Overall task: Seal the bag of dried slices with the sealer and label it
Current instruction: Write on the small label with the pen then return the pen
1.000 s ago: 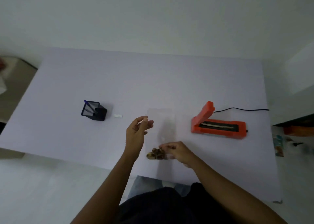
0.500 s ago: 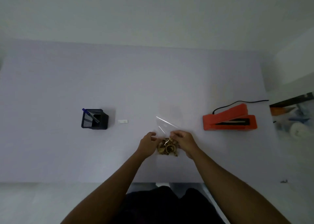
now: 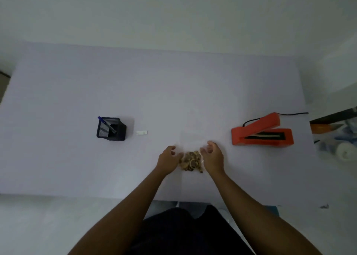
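A white table [image 3: 77, 167] stood against a pale wall. The clear plastic bag of dried brown slices [image 3: 191, 161] lay near its front edge, between the left hand [image 3: 167, 160] and right hand [image 3: 212, 157], both with loosely curled fingers, gripping nothing. The orange sealer [image 3: 262, 131] sat to the right with its lid raised.

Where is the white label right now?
In the head view, the white label lies flat on the table, left of centre, just right of the black pen holder.
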The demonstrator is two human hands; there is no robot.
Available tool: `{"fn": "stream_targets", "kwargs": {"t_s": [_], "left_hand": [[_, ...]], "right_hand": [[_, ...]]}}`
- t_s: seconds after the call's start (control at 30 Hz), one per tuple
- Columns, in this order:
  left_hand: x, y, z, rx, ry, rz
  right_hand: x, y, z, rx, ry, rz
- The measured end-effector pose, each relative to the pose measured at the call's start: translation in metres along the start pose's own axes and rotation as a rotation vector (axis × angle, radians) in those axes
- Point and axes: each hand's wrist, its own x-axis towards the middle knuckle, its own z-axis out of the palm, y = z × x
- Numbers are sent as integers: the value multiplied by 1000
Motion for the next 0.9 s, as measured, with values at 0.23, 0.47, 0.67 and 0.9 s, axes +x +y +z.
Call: {"fn": "stream_targets", "kwargs": {"t_s": [0.23,0.47,0.67,0.9], "left_hand": [[-27,-3,-83,-62,295,125],[-21,-39,-202,-92,643,155],[18,-77,-261,59,564,104],[43,-96,-280,114,358,194]], "right_hand": [[-15,-50,22,32,-105,-279],[-42,-131,118,-84,-302,-567],[-58,-182,210,-257,-387,-675],[-48,-204,273,-769,-487,-579]]}}
